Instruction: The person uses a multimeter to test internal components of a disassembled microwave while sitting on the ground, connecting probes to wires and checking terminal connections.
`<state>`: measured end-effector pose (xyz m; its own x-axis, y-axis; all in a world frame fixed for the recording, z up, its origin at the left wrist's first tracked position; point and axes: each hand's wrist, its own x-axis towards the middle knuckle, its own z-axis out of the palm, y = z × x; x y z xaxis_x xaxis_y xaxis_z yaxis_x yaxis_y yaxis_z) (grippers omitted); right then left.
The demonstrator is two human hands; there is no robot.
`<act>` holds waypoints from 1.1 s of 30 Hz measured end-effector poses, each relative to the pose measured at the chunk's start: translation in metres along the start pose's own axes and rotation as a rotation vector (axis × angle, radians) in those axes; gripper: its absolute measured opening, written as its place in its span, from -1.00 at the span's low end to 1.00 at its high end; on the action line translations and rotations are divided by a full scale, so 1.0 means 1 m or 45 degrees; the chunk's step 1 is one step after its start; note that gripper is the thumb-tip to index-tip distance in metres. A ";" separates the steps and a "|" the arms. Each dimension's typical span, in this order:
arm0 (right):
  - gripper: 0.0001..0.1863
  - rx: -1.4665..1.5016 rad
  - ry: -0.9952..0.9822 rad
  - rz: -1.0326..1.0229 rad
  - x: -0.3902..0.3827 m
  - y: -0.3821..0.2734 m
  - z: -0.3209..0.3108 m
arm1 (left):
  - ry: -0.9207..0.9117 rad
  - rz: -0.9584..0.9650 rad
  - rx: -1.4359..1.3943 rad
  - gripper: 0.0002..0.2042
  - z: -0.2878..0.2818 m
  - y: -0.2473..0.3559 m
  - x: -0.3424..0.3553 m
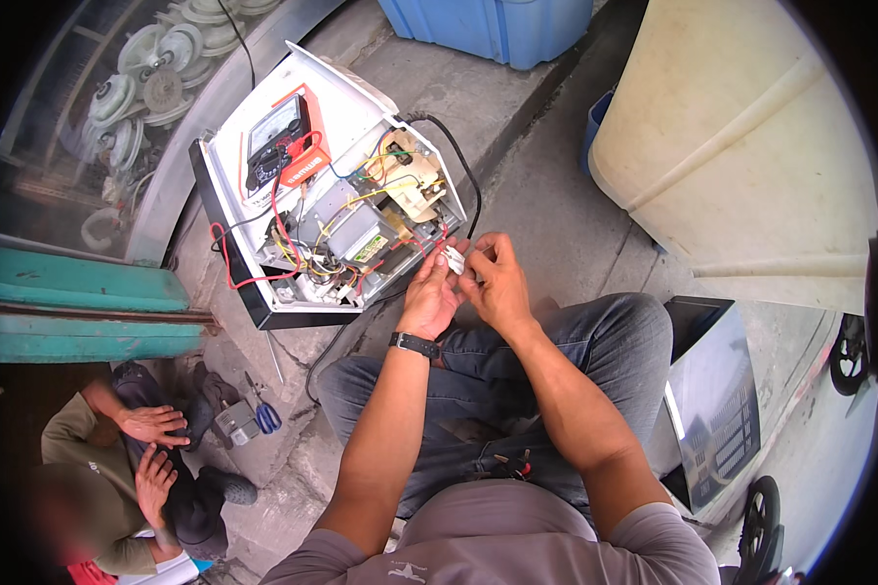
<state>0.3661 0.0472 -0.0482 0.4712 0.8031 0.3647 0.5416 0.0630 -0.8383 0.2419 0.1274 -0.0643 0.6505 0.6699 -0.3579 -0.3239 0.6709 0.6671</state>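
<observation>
In front of me an opened microwave-like appliance (346,229) shows its inner parts and many coloured wires. At its near right corner my left hand (432,297) pinches a small white part (454,259), with red wires close by. My right hand (498,283) is closed at the other side of this part, thumb and fingertips against it; whatever else they grip is too small to make out. On the appliance's white casing lies an analog multimeter (275,134) in an orange box (312,127), its red and black leads trailing into the wiring.
Blue-handled scissors (266,417) and a grey box-shaped item (236,424) lie on the ground. At lower left another person (98,458) sits with hands raised. A blue bin (493,29), a large cream container (741,146) and a slotted panel (717,409) stand around. Behind glass are several white wheel-like parts (161,88).
</observation>
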 end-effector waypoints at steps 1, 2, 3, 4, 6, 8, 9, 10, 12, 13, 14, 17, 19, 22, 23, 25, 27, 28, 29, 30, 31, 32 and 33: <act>-0.80 -0.029 -0.005 -0.005 0.000 -0.002 0.000 | -0.007 -0.002 0.004 -0.55 -0.001 0.000 0.000; -0.80 -0.029 -0.007 -0.006 0.000 -0.004 0.000 | -0.006 -0.001 0.003 -0.55 -0.002 -0.001 0.000; -0.79 -0.054 -0.007 -0.014 0.000 -0.006 0.000 | -0.011 0.018 0.007 -0.54 -0.002 -0.001 0.000; -0.79 -0.081 -0.006 -0.020 0.000 -0.007 0.000 | -0.019 0.034 0.012 -0.54 -0.002 -0.001 0.001; -0.79 -0.105 0.001 -0.023 0.000 -0.007 -0.001 | 0.006 0.043 0.026 -0.54 0.000 -0.002 0.000; -0.79 -0.131 0.012 -0.026 -0.001 -0.006 -0.002 | 0.028 0.050 0.041 -0.54 0.003 -0.003 -0.001; -0.80 -0.160 0.012 -0.051 -0.001 -0.006 -0.002 | 0.055 0.049 0.039 -0.55 0.005 -0.003 -0.001; -0.80 -0.187 0.009 -0.078 0.000 -0.005 -0.002 | 0.086 0.050 0.037 -0.56 0.006 -0.003 -0.002; -0.81 -0.232 0.004 -0.115 0.001 -0.005 -0.001 | 0.111 0.063 0.034 -0.57 0.007 -0.003 -0.003; -0.81 -0.278 0.004 -0.151 0.000 -0.005 -0.002 | 0.132 0.074 0.034 -0.58 0.009 -0.003 -0.004; -0.81 -0.279 0.006 -0.150 0.000 -0.004 -0.002 | 0.131 0.072 0.035 -0.58 0.011 -0.002 -0.004; -0.80 -0.273 0.017 -0.171 0.000 -0.006 -0.003 | 0.216 0.045 0.038 -0.61 0.011 -0.001 -0.004; -0.79 -0.281 0.012 -0.205 0.001 -0.008 -0.004 | 0.248 0.049 0.026 -0.63 0.009 0.001 -0.001; -0.78 -0.277 0.007 -0.197 0.002 -0.011 -0.006 | 0.285 0.048 0.048 -0.65 0.009 0.000 0.000; -0.78 -0.278 0.008 -0.197 0.002 -0.011 -0.006 | 0.284 0.047 0.048 -0.65 0.010 0.000 0.000; -0.77 -0.297 -0.025 -0.258 0.003 -0.011 -0.007 | 0.302 0.028 0.087 -0.65 0.008 0.001 0.001; -0.76 -0.326 -0.029 -0.231 0.002 -0.010 -0.005 | 0.293 0.027 0.087 -0.66 0.005 0.001 0.001; -0.76 -0.355 -0.033 -0.202 0.003 -0.010 -0.005 | 0.284 0.024 0.087 -0.67 0.005 0.002 0.001; -0.76 -0.354 -0.034 -0.202 0.003 -0.011 -0.005 | 0.285 0.024 0.086 -0.67 0.006 0.002 0.001; -0.77 -0.350 -0.035 -0.219 0.003 -0.011 -0.005 | 0.286 0.030 0.090 -0.67 0.007 0.002 0.000; -0.77 -0.348 -0.035 -0.236 0.003 -0.012 -0.006 | 0.286 0.034 0.094 -0.68 0.008 0.002 0.000; -0.77 -0.349 -0.036 -0.236 0.003 -0.011 -0.005 | 0.286 0.034 0.094 -0.68 0.009 0.002 0.000; -0.77 -0.354 -0.033 -0.269 0.002 -0.009 -0.003 | 0.269 0.048 0.119 -0.68 0.010 0.001 0.000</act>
<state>0.3642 0.0467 -0.0390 0.3126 0.8046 0.5050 0.7959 0.0684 -0.6016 0.2487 0.1252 -0.0570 0.4779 0.7523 -0.4536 -0.2739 0.6182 0.7368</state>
